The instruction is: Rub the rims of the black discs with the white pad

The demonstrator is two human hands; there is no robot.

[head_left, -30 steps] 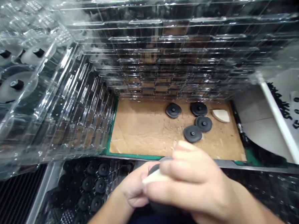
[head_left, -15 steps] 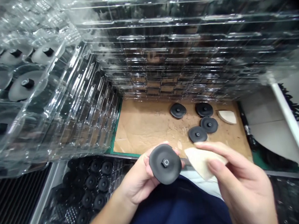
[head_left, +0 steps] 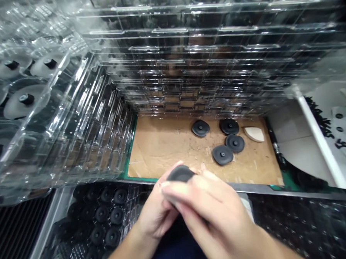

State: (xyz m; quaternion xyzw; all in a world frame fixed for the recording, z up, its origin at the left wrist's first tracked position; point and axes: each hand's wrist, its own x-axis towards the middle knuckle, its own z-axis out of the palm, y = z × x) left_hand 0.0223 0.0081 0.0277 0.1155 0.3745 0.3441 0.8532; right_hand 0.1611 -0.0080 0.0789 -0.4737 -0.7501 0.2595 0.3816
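My left hand is closed around a black rounded disc, holding it low over the front edge of the work surface. Across the disc's face lies my right hand, fingers pressed together and blurred by motion. The cream wedge-shaped pad that it held a moment earlier is hidden behind the fingers. Beyond my hands, several similar black discs with a small central stub, one of them a disc nearest me, rest on a cardboard sheet. A second cream wedge-shaped pad lies to their right.
Tall stacks of clear plastic trays rise behind the cardboard and at the left, where the top tray holds black discs. Another disc-filled tray sits low at left. A white-edged bin stands at right.
My right hand has moved left from beside the disc onto it, carrying the cream pad. The disc has tilted, and its stub is now covered. The view has shifted slightly.
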